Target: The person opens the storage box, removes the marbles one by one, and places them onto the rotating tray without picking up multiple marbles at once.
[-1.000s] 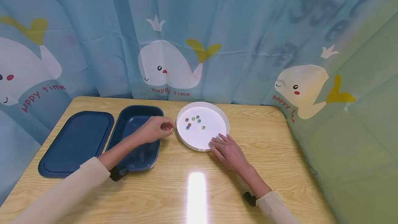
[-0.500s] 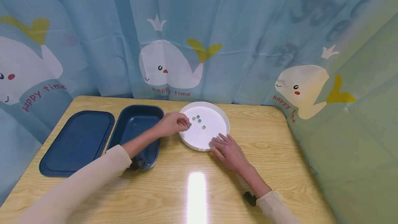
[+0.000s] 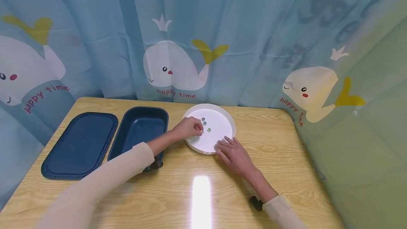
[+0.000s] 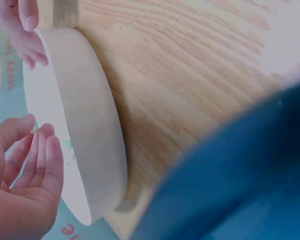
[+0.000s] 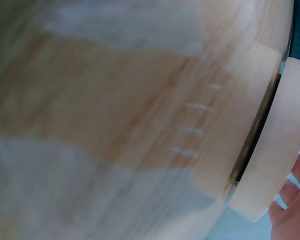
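In the head view my left hand (image 3: 190, 128) is over the left part of a round white tray (image 3: 227, 121) with a low rim. Its thumb and fingertips pinch a small glass marble (image 3: 202, 132), mostly hidden by the fingers in the left wrist view. Just right of these fingertips, greenish marbles (image 3: 208, 130) lie on the tray floor; the hand covers the tray's left side. My right hand (image 3: 233, 154) rests at the tray's near right rim, its relaxed fingers reaching over the edge. In the right wrist view its fingers (image 5: 290, 192) show beyond the tray's wall.
A deep dark blue box (image 3: 128, 130) stands left of the tray, under my left forearm. Further left lies a flat blue lid (image 3: 79, 144) on the wooden table (image 3: 260, 126). A blue whale-print curtain (image 3: 254, 17) hangs behind the table and along its right side.
My left hand has moved right, from between the box and tray to over the tray, still pinching a marble. It now covers marbles that showed at the left. The right hand has stayed put.
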`<state>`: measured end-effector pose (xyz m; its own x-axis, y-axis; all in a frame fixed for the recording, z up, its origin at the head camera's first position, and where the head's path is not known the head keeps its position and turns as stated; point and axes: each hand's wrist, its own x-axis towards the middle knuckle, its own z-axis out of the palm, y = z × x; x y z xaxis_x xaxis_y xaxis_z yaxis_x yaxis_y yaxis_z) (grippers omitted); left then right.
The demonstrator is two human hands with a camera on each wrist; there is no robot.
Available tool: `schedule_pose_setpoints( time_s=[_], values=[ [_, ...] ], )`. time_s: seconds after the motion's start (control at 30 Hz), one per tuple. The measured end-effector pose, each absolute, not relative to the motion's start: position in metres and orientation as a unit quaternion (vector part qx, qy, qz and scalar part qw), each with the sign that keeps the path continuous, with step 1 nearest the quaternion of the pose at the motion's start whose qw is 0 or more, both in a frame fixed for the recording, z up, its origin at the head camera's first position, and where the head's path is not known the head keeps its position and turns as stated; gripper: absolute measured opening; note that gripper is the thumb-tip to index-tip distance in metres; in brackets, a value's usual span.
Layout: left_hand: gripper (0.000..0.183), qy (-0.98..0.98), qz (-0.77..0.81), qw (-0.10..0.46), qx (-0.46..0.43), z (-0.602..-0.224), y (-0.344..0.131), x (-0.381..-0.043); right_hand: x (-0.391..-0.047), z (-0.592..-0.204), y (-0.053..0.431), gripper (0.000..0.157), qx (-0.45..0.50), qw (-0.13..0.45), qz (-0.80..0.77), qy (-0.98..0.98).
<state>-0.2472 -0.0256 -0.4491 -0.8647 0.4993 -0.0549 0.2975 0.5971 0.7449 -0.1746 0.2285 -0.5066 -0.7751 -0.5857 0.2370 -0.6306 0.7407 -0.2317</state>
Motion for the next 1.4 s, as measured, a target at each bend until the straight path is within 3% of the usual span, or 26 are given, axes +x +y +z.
schedule_pose_setpoints(
  time_s=[0.23, 0.63, 1.4],
  values=[
    [0.004, 0.897, 0.343, 0.124, 0.250, -0.453, -0.010, -0.255, -0.175, -0.507, 0.230, 0.027, 0.326, 0.078, 0.151, -0.930],
    [0.004, 0.925, 0.276, 0.145, 0.217, -0.450, 0.010, -0.253, -0.175, -0.508, 0.230, 0.027, 0.329, 0.077, 0.154, -0.929],
    [0.005, 0.923, 0.278, 0.155, 0.217, -0.449, 0.009, -0.258, -0.176, -0.507, 0.229, 0.028, 0.326, 0.076, 0.156, -0.929]
  ],
)
